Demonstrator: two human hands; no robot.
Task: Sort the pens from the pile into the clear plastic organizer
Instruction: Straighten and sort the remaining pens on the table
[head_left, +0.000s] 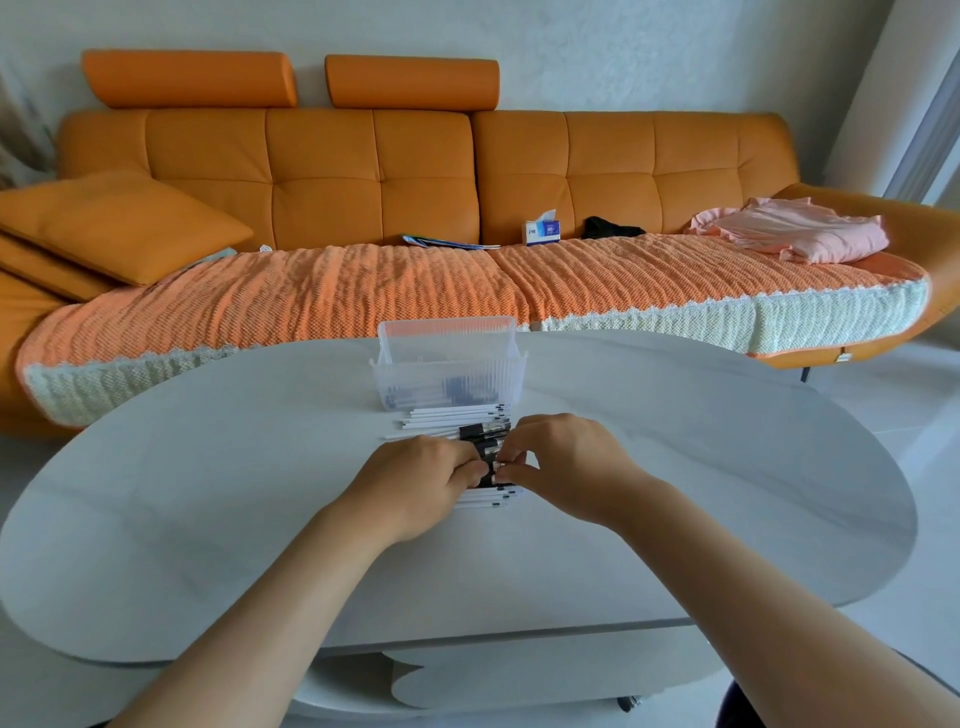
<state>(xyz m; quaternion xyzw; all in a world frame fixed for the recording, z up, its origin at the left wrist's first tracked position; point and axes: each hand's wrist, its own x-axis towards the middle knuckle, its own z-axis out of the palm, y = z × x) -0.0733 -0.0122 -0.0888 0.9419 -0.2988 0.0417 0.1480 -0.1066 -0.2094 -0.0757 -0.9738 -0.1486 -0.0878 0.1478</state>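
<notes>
Head view shows the pens (457, 421) lying in a loose row just in front of the organizer (449, 358), on the side nearer the person, their white barrels roughly parallel and their dark caps toward the right. The far end of the row almost touches the organizer's front wall. Dark shapes show through that ribbed wall, probably pens already inside.

Both hands are down on the near end of the row. The left hand (421, 480) lies over the barrels with its fingers curled in, and the right hand (561, 462) meets it fingertip to fingertip at the caps, so each seems to be pinching pens rather than resting flat. How many are held cannot be made out.

These look like light, stiff, smooth plastic sticks. They are easy to lift but ready to roll or fan apart on the slick white table (208, 493). A handful is best gathered mid-barrel with the ends squared up — the caps give a slightly thicker, less slippery purchase. The organizer itself looks thin and light, and may skid if pens are pushed against it.
</notes>
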